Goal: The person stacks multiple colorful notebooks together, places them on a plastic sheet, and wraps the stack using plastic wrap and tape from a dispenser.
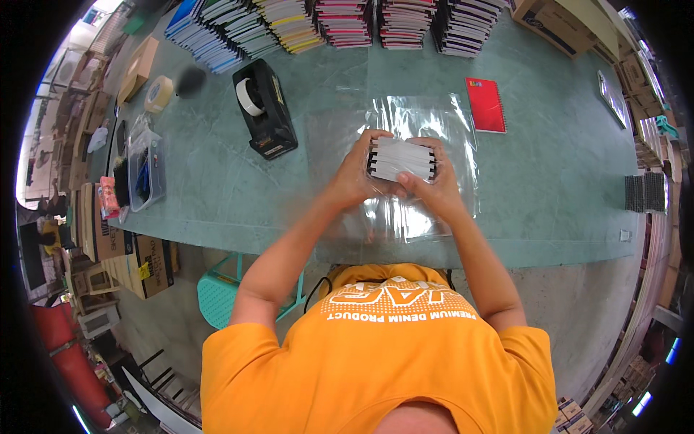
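Green and smooth, the tabletop fills the upper half of the view, with a concrete floor below its near edge. At the centre, both forearms rise from the lower edge and meet over a wide sheet of clear plastic wrap, glossy and crinkled, lying flat on the surface. The left hand clasps the left end of a small stack of notebooks, fingers curled over its top; the right hand grips the right end and underside, thumb pressed against the pale page edges. The stack is held just above the wrap, its dark spiral bindings showing along the top and sides. At 1 o'clock from the hands, a thin red notebook lies flat beside the wrap. At 10 o'clock stands a black, wedge-shaped tape dispenser holding a white roll, and further out in the same direction a loose roll of tape. At 12 o'clock, rows of stacked notebooks with colourful spines line the far edge. A cardboard box sits at 1 o'clock, well apart.
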Tool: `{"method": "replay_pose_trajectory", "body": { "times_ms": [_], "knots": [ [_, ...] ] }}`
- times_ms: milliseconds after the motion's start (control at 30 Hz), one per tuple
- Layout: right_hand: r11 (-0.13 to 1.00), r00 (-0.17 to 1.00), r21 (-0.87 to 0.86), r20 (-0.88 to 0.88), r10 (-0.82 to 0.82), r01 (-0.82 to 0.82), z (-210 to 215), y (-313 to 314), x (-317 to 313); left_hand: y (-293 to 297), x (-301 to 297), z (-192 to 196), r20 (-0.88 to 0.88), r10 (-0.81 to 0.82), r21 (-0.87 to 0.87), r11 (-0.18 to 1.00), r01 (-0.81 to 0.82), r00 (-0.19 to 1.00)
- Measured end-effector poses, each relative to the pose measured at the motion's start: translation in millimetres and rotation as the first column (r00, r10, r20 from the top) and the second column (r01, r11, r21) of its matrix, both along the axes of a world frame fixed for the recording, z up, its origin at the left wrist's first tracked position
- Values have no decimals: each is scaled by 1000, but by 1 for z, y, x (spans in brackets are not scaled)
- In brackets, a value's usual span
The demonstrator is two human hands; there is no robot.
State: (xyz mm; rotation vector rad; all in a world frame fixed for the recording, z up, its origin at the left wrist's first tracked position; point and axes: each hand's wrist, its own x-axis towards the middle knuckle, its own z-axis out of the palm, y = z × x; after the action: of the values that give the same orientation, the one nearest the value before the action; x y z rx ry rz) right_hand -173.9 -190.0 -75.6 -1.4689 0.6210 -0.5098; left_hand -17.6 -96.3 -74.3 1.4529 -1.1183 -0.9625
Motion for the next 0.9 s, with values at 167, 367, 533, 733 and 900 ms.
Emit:
{"method": "replay_pose_trajectory", "body": {
  "times_ms": [167,367,533,733,900],
  "knots": [
    [993,999,-120,-48,-13,7,7,-3,5,-3,4,-17,75,72,-111,992,-63,995],
    [985,983,-143,168,-76,100,-4,-9,-6,5,20,32,659,206,-326,945,27,723],
    [996,994,-14,65,-89,90,5,-7,10,-7,37,29,245,-170,126,982,142,954],
    [985,988,-84,49,-147,150,-5,-9,12,-9,30,34,281,-67,-6,997,72,957],
    [846,955,-446,186,-233,293,-18,-6,-31,0,18,74,950,201,-269,917,295,240]
  ]
}}
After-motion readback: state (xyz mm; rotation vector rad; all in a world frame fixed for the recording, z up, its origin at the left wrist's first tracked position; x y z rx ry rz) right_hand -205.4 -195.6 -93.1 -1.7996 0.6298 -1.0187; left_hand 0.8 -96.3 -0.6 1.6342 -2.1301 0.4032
